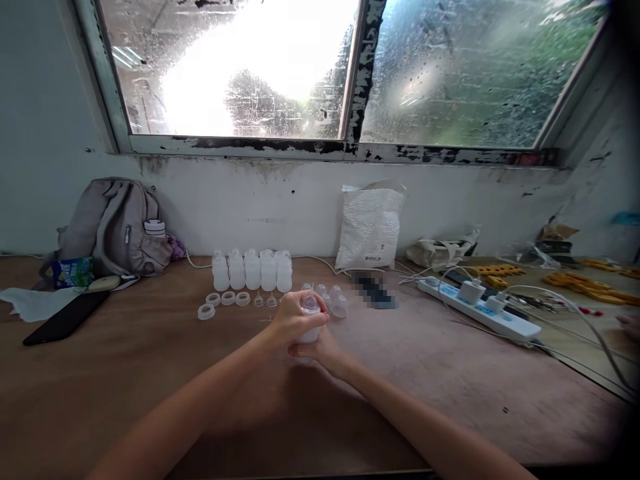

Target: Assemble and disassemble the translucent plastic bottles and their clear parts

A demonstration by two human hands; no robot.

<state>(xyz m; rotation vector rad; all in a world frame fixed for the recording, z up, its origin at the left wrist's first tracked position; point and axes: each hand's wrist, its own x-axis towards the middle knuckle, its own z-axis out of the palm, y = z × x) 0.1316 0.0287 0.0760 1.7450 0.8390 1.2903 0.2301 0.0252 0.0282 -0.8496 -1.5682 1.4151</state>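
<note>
L hand (290, 319) wraps the upper part of a translucent bottle (309, 335) w/ clear teat (310, 302) on top, R hand (323, 350) the lower part, fingers of both clamped on it; bottle approx. upright, near ctr. of the brown tabletop (250, 407), base contact can't tell. Beyond the hands, L to R: white rings (206, 311), loose teats (258, 301) & clear domed caps (339, 303) (partly hidden), w/ a row of upright bottles (251, 270) behind rings & loose teats. Far L, grey backpack (110, 233); R side, white power strip (500, 323) w/ plugs.
</note>
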